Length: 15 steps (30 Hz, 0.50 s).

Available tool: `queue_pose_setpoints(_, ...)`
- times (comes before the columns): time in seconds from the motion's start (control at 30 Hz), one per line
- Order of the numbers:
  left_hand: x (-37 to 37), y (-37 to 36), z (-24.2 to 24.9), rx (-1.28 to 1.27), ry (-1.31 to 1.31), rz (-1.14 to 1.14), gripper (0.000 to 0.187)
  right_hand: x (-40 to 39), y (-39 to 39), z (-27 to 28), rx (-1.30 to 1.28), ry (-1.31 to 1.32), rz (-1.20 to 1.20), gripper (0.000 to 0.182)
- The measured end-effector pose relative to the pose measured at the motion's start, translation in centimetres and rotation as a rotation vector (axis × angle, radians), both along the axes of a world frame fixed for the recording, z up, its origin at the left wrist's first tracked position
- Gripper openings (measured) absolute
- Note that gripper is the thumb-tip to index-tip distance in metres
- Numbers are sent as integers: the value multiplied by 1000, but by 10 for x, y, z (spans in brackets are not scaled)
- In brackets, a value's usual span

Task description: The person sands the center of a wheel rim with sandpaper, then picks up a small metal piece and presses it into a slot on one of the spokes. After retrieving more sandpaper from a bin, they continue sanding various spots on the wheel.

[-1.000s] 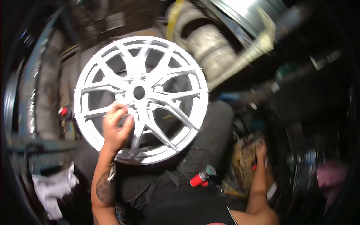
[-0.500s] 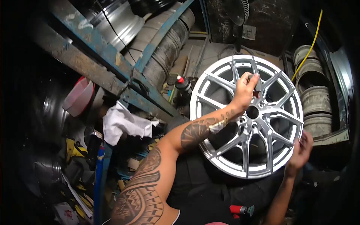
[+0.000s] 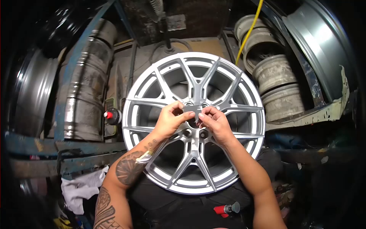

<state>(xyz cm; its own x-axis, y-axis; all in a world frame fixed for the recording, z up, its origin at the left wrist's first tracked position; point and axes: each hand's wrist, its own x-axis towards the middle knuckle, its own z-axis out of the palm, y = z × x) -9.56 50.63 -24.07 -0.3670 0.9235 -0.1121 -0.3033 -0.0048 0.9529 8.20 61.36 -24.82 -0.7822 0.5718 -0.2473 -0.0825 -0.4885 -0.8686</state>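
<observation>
A large silver multi-spoke wheel (image 3: 196, 93) lies face up over the person's lap. Above its hub, my left hand (image 3: 171, 119) pinches one side of a small dark grey sheet (image 3: 191, 109). The fingertips of my right hand (image 3: 216, 123) are closed on the other side of that sheet. Part of the hub's centre hole is hidden behind the hands. What the sheet is made of cannot be told.
A dark bottle with a red cap (image 3: 113, 116) stands left of the wheel. Rims are stacked at the left (image 3: 85, 87) and right (image 3: 276, 72). A red tool (image 3: 227, 208) rests on the lap; a white cloth (image 3: 83, 189) hangs lower left. A yellow hose (image 3: 249, 32) hangs behind.
The view has turned and now centres on the wheel. My right hand has left the wheel's rim and come to the sheet at the hub, meeting my left hand there.
</observation>
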Motion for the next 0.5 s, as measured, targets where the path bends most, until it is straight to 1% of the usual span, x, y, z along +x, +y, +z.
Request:
queue_pose_setpoints(0.03,-2,0,-2,-39,-6,-42,24,2,3,-1,17,4,-32,16)
queue_pose_setpoints(0.1,-2,2,-5,-97,-33,-89,21,4,8,4,143,-12,-74,16)
queue_pose_setpoints(0.13,-4,-1,-9,-107,-73,-138,16,3,9,3,224,-38,-87,17)
queue_pose_setpoints(0.23,-4,-4,-8,-105,-259,-224,16,2,6,11,608,-153,-131,18)
queue_pose_setpoints(0.3,-4,-6,-12,-71,-336,-220,20,0,1,17,719,-197,-181,24)
queue_pose_setpoints(0.37,-4,-5,-7,-77,-318,-267,21,1,2,13,831,-203,-197,23)
queue_pose_setpoints(0.43,-5,-6,-13,-105,-325,-290,20,2,2,19,956,-190,-192,13)
queue_pose_setpoints(0.5,-4,-6,-16,-112,-299,-270,18,2,-2,24,971,-212,-185,12)
